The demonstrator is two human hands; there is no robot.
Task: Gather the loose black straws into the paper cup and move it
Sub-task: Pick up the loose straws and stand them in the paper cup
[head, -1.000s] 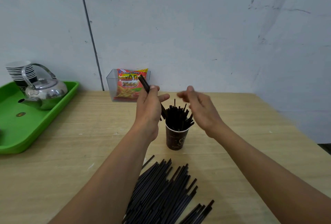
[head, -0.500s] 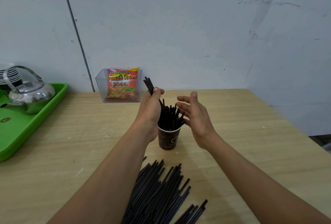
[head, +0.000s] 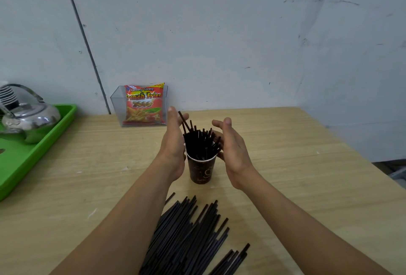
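Note:
A dark brown paper cup (head: 202,171) stands upright on the wooden table (head: 303,178), stuffed with several black straws (head: 197,142) that fan out above its rim. My left hand (head: 173,145) is flat against the left side of the bunch, fingers stretched up, and one taller straw leans on them. My right hand (head: 234,149) cups the right side of the bunch with its fingers apart. Neither hand is closed around anything. A big pile of loose black straws (head: 189,233) lies on the table nearer to me, between my forearms.
A green tray (head: 37,156) at the left carries a metal kettle (head: 30,118) and a stack of cups (head: 6,96). A clear plastic box holding a snack packet (head: 144,105) stands against the wall behind the cup. The table's right edge runs diagonally at the right.
My left hand has let the few straws it held drop into the cup and opened flat. Both hands have closed in on the sides of the bunch.

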